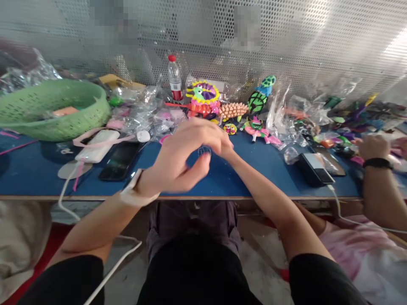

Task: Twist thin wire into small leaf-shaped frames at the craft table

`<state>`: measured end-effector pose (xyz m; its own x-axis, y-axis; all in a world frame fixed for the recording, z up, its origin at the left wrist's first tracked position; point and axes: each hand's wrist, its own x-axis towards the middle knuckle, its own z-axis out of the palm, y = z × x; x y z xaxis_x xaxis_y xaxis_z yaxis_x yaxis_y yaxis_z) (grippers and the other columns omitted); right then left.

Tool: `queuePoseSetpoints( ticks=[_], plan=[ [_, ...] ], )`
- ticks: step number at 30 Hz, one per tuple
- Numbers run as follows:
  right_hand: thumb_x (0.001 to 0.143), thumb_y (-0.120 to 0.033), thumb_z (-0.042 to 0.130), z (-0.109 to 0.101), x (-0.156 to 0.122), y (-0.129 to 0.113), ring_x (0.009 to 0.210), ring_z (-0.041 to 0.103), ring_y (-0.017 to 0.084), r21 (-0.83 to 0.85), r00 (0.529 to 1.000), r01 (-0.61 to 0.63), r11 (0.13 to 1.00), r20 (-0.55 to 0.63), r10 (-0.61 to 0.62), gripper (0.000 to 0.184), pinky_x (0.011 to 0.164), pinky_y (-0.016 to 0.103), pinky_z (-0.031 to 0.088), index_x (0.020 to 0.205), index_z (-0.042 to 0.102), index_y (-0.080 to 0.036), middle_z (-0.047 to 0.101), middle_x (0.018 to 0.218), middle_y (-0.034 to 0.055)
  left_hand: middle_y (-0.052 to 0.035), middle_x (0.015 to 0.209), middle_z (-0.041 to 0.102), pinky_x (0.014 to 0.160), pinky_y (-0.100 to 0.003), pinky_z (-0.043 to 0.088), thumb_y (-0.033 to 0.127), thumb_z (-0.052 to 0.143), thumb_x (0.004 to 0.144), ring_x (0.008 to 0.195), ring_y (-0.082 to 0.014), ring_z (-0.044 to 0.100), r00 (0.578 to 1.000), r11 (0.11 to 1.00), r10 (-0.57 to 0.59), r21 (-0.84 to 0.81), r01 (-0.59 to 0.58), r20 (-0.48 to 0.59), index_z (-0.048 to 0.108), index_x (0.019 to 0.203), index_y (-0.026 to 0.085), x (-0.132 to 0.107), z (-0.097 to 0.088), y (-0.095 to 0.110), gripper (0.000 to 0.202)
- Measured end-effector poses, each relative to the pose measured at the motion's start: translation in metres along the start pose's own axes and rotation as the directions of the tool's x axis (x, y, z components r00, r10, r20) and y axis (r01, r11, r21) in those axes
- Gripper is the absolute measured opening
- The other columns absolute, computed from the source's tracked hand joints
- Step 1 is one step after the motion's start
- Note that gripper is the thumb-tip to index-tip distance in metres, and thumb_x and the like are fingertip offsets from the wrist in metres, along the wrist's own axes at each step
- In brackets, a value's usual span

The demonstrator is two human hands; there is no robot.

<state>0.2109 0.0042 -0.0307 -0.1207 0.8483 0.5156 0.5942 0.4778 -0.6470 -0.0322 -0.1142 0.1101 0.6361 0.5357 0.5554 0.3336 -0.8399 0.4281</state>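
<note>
Dark trousers (193,271) and two black sleeves fill the bottom of the view, and from them both bare forearms reach up to meet over the near edge of a blue-topped work table (248,178). The left hand (176,161), with a white wristband (135,192) at its wrist, is curled with thumb and fingers closed on a small dark gridded round piece (204,151), held just above the table at its middle. The right hand (219,142) is bunched against the same piece from the other side, but it is blurred and partly hidden, so whether it grips cannot be told. The piece looks small and bare, so the work on it appears to be at an early stage. Left of the hands lie a black phone (120,161) and a white power bank (97,146) with a pink strap and a white cable (68,190). To the right sits a black box-shaped device (313,168), and beyond it a co-worker's hand (373,147) works among loose bright parts. Farther back are a green perforated plastic basket (54,108), heaped clear plastic bags (143,112) of parts, and figures that look finished: a yellow-fringed purple one (203,93) and a green turtle (259,99). A clear water bottle with a red cap (175,78) stands before a perforated metal screen (318,38).
</note>
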Motion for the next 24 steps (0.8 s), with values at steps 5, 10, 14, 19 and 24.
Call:
queuePoseSetpoints(
  ticks=[5, 10, 14, 19, 24],
  plan=[
    [0.107, -0.038, 0.076, -0.005, 0.004, 0.006, 0.116, 0.082, 0.029, 0.13, 0.993, -0.088, 0.988, -0.06, 0.097, 0.033, 0.103, 0.047, 0.071, 0.137, 0.076, -0.022, 0.085, 0.134, 0.0141, -0.0167, 0.135, 0.082, 0.123, -0.058, 0.057, 0.02, 0.058, 0.106, 0.134, -0.0365, 0.074, 0.985, 0.97, -0.129, 0.191, 0.149, -0.114, 0.078, 0.117, 0.021, 0.072, 0.055, -0.127, 0.023],
    [0.108, -0.033, 0.076, -0.013, 0.019, 0.012, 0.119, 0.08, 0.031, 0.002, 0.997, -0.064, 0.998, -0.047, 0.064, 0.024, 0.11, 0.051, 0.067, 0.131, 0.08, -0.024, 0.085, 0.131, 0.012, -0.0133, 0.121, 0.088, 0.107, -0.045, 0.065, 0.037, 0.06, 0.114, 0.114, -0.0293, 0.081, 0.97, 0.976, -0.219, -0.033, 0.216, -0.11, 0.083, 0.112, 0.021, 0.064, 0.074, -0.191, 0.028],
    [0.105, -0.032, 0.08, -0.015, 0.032, 0.021, 0.117, 0.077, 0.03, -0.03, 0.999, -0.047, 0.998, -0.025, 0.046, 0.023, 0.112, 0.053, 0.065, 0.127, 0.081, -0.026, 0.084, 0.125, 0.0098, -0.0135, 0.123, 0.09, 0.107, -0.045, 0.065, 0.037, 0.068, 0.113, 0.112, -0.0295, 0.084, 0.961, 0.967, -0.24, -0.117, 0.225, -0.136, 0.084, 0.113, 0.021, 0.055, 0.085, -0.197, 0.023],
    [0.098, -0.034, 0.086, -0.01, 0.043, 0.036, 0.12, 0.077, 0.031, 0.078, 0.985, -0.122, 0.989, -0.11, 0.13, 0.04, 0.107, 0.052, 0.068, 0.135, 0.071, -0.026, 0.082, 0.132, 0.0128, -0.0127, 0.119, 0.091, 0.101, -0.043, 0.067, 0.025, 0.07, 0.109, 0.106, -0.0271, 0.084, 0.948, 0.953, -0.272, -0.183, 0.242, -0.168, 0.083, 0.109, 0.019, 0.058, 0.095, -0.199, 0.014],
    [0.095, -0.041, 0.091, 0.001, 0.042, 0.044, 0.107, 0.081, 0.027, 0.235, 0.955, -0.171, 0.957, -0.198, 0.219, 0.062, 0.092, 0.046, 0.073, 0.148, 0.062, -0.028, 0.077, 0.133, 0.014, -0.0122, 0.11, 0.09, 0.1, -0.044, 0.067, 0.022, 0.071, 0.108, 0.101, -0.0269, 0.083, 0.935, 0.932, -0.31, -0.249, 0.264, -0.169, 0.08, 0.102, 0.019, 0.06, 0.098, -0.2, 0.011]
  ],
)
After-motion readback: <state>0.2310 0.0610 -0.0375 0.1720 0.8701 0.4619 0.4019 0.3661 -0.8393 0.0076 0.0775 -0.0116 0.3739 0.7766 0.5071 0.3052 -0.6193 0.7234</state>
